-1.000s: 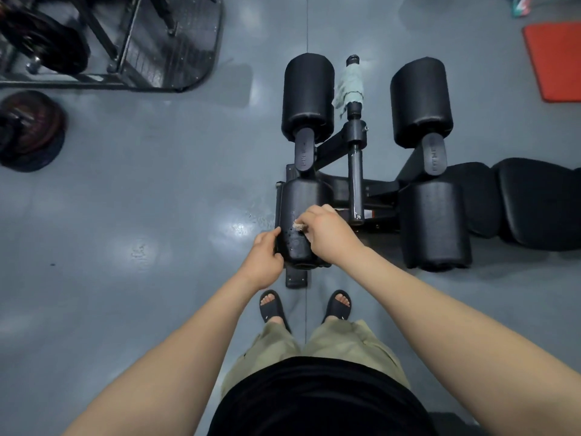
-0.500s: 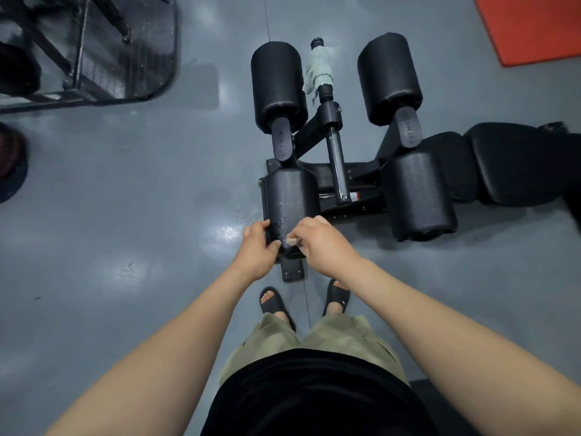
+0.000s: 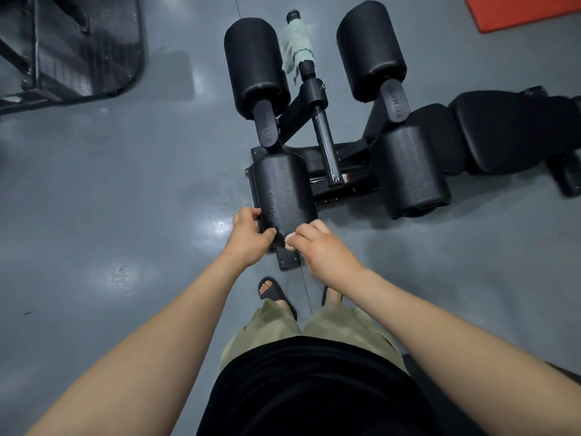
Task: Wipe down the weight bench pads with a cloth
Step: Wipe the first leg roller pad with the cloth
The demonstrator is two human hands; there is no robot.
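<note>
Four rollers: four black foam roller pads show on the bench; only the near-left roller pad, centre of the frame, is being worked.
Cloth: a small pale cloth sits bunched in the right hand, pressed to the lower end of that pad.
Right grip: fingers closed together around the cloth.
Left grip: the left hand is clamped on the pad's lower left edge, thumb on top, steadying it.
Progress: early, by my judgement; wet specks on the near-left pad suggest it is mid-wipe, and I cannot tell whether any other pad is done.
Left to do: likely the near-right roller pad, the two far roller pads at the top, and the seat pads at the right.
Edges: the wipe is at the pad's end face, just above a frame foot.
Open room: bare grey floor lies wide to the left and lower right; a dark rack stands well apart, upper left.
Other cloth: a greenish rag wraps the centre post, top middle.
</note>
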